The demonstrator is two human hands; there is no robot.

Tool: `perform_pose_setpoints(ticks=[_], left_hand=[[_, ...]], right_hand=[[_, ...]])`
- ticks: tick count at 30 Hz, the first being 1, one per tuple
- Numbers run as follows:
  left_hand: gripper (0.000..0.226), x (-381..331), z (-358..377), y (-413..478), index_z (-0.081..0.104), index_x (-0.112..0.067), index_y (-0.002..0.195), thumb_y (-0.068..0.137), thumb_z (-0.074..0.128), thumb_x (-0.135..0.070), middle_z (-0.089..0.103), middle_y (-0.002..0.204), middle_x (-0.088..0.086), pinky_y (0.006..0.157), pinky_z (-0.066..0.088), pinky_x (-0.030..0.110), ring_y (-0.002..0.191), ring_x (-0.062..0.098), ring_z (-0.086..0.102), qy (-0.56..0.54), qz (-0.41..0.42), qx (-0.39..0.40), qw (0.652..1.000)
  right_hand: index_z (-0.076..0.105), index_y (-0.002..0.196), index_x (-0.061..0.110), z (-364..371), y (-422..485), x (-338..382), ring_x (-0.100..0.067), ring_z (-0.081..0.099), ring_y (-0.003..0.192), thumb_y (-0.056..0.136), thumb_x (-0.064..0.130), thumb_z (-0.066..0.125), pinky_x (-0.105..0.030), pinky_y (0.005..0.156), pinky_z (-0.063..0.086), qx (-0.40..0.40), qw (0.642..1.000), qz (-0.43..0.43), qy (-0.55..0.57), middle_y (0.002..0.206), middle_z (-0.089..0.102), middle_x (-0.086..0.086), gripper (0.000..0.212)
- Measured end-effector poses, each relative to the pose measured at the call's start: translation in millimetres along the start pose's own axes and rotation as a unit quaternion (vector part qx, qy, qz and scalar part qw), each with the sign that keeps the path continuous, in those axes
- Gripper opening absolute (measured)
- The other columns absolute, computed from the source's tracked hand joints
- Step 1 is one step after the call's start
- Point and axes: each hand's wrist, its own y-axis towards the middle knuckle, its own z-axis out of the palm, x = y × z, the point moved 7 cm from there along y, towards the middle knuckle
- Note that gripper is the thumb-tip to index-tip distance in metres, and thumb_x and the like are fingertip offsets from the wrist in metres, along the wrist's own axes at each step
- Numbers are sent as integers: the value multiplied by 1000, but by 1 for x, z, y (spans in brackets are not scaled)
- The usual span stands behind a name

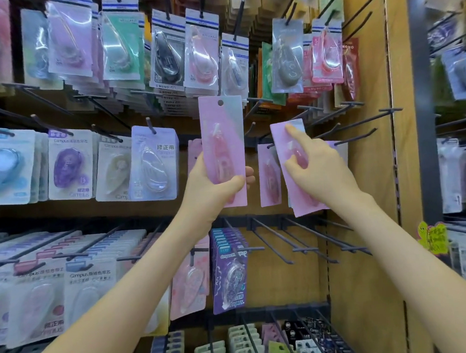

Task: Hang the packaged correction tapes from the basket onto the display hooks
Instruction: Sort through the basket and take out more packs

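left hand (215, 184): closed round the lower part of a pink correction tape pack (223, 138), thumb across the front, fingertips showing past the right edge. the pack stands upright in front of the middle row, its punched hole at the top and on no hook. right hand (320, 169): grips a second pink pack (280, 135) at its middle, index finger (295, 135) stretched up along the face towards the top edge, the other fingers curled over the blister. this pack tilts to the left; layered edges at its lower corner suggest more than one card, count cannot be told. whether its hole is on a hook cannot be told. a hanging pink pack (268, 179) sits between the two held packs, further back. bare display hooks (359, 137) project just right of the right hand, by the wooden side panel (367, 54). a lavender pack (154, 165) hangs left of the left hand, and a purple pack (228, 277) in the row beneath.
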Motion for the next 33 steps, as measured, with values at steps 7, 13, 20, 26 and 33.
perform_pose_setpoints(ticks=[7,13,20,26,33], left_hand=[[43,6,10,7,49,-32,113,89,63,1,73,94,-4,71,58,24,89,13,73,-2,2,-3,1000],[40,11,4,9,49,-31,114,89,66,-5,71,101,1,75,59,28,92,14,72,15,4,-32,999],[42,20,0,11,48,-29,119,88,67,-8,71,100,-2,71,59,25,90,11,72,26,-9,-52,998],[43,20,-1,12,47,-28,121,88,68,-9,71,99,-4,68,59,24,91,10,72,28,-15,-55,998],[44,18,-3,11,47,-28,121,87,69,-9,70,102,-1,70,58,24,94,12,71,36,-14,-58,998]], right_hand=[[23,153,30,-9,2,-6,-19,56,82,98,29,43,-40,73,54,-19,999,28,-13,89,57,-4,59],[23,153,31,-2,-4,-6,-13,56,70,99,29,43,-29,60,51,11,1000,0,-5,89,60,-3,58],[23,153,29,-3,-3,-10,-11,52,67,98,26,44,-26,57,46,-4,1000,15,9,77,53,3,58],[25,151,28,-5,-6,-14,-10,48,57,97,25,45,-23,49,38,-10,999,28,-24,68,50,3,58],[14,152,33,20,0,-27,-11,53,62,100,30,46,-17,48,40,57,993,90,55,73,48,3,61]])
